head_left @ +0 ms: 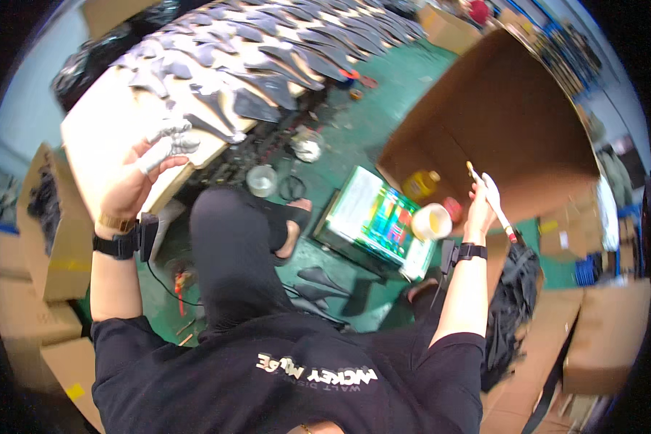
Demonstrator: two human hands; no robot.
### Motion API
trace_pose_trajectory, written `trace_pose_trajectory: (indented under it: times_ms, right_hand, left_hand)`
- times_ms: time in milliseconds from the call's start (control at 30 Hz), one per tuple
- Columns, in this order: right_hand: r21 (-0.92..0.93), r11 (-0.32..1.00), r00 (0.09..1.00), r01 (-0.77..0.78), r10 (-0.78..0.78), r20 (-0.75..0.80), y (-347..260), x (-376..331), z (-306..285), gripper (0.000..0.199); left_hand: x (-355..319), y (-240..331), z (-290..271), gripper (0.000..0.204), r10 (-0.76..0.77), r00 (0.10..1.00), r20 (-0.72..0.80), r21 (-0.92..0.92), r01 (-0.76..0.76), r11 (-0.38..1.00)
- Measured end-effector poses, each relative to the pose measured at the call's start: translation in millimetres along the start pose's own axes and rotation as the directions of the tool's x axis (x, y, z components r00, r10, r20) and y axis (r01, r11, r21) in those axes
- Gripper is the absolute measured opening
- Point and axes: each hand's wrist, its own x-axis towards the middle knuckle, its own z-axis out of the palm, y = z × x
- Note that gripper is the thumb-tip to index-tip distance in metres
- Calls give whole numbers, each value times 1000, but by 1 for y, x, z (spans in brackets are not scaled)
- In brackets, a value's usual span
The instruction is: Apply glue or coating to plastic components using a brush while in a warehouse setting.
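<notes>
My right hand (pixel 482 202) is closed round a slim brush (pixel 500 215) with a pale handle, its yellowish tip pointing up and away from me. Just left of that hand, an open white tub (pixel 432 222) with yellowish contents stands on a green, colourful tin (pixel 372 220). My left hand (pixel 141 170) hovers over the near end of the pale table (pixel 87 137), fingers apart and nothing seen in them. Silvery-white covers wrap some of its fingers. Closest to it lie dark, flat, curved pieces (pixel 257 106), spread in rows over the table.
A large open carton (pixel 499 108) stands behind the tin, with a yellow bottle (pixel 421 185) near it. A clear cup (pixel 262 180), a plastic bag (pixel 307 146) and loose dark pieces (pixel 318 278) are on the green floor. Black cloth (pixel 512 311) hangs at right.
</notes>
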Motion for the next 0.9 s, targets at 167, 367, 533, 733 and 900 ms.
trace_pose_trajectory:
  times_ms: [167,367,533,733,900]
  right_hand:
    - [-630,633,881,450,-430,197,51,-30,-139,18]
    - [-15,809,800,-588,584,139,89,-107,-116,36]
    - [-714,635,906,294,52,420,139,-117,-92,39]
    - [-695,615,899,373,-54,435,183,-106,-83,37]
    - [-657,674,899,338,-24,438,197,-103,-75,40]
  left_hand:
    - [59,-36,120,34,-262,880,395,263,165,950]
    - [96,-115,221,33,-416,767,489,145,398,906]
    - [105,-178,237,32,-352,822,447,461,125,878]
    - [118,-182,246,29,-439,815,378,530,198,825]
    - [120,-184,251,28,-458,818,348,522,237,819]
